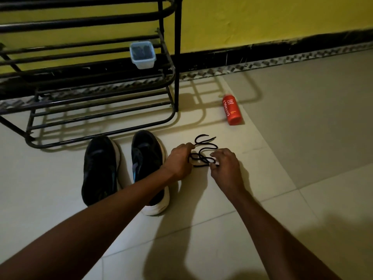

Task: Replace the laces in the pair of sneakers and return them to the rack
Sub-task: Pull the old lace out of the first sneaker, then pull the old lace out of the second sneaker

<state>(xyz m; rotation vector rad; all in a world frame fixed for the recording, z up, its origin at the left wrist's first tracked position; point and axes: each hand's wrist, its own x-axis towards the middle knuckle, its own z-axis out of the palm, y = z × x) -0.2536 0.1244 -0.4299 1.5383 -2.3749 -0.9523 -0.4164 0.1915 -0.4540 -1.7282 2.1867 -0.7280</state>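
Two black sneakers with white soles stand side by side on the tiled floor, the left one and the right one, toes toward the black metal shoe rack. A loose tangle of black laces lies on the floor right of the shoes. My left hand reaches across the right sneaker and pinches the laces at their left side. My right hand holds the laces at their right side, with something small and white at its fingertips.
A small clear plastic container with dark contents sits on a rack shelf. A red body wash bottle lies on the floor near the yellow wall. Pale floor tiles stretch to the right and toward me.
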